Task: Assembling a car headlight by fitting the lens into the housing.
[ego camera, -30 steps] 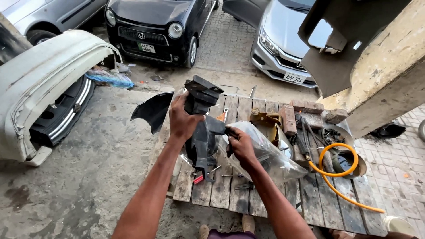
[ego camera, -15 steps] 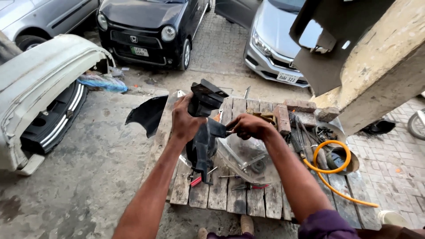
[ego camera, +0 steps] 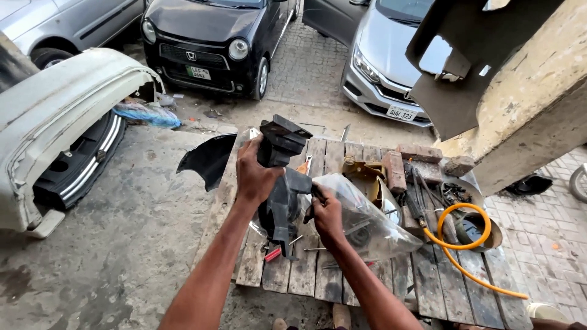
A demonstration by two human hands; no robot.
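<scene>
A detached white car bumper (ego camera: 55, 116) lies left of the wooden pallet counter (ego camera: 318, 269). Above the counter, a car headlight assembly (ego camera: 342, 214) with clear lens and black housing is held: left hand (ego camera: 255, 174) wrapped around the housing's top, right hand (ego camera: 325, 214) gripping its middle. An orange hose (ego camera: 455, 244) coils nearby.

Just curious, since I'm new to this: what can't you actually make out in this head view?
- Right hand: fingertips hidden behind the black plastic part.
- Headlight: inside blurred by its glare-covered lens.
- Small tools on the wooden pallet: too small to identify.
- White bumper: cut off at left edge.
</scene>
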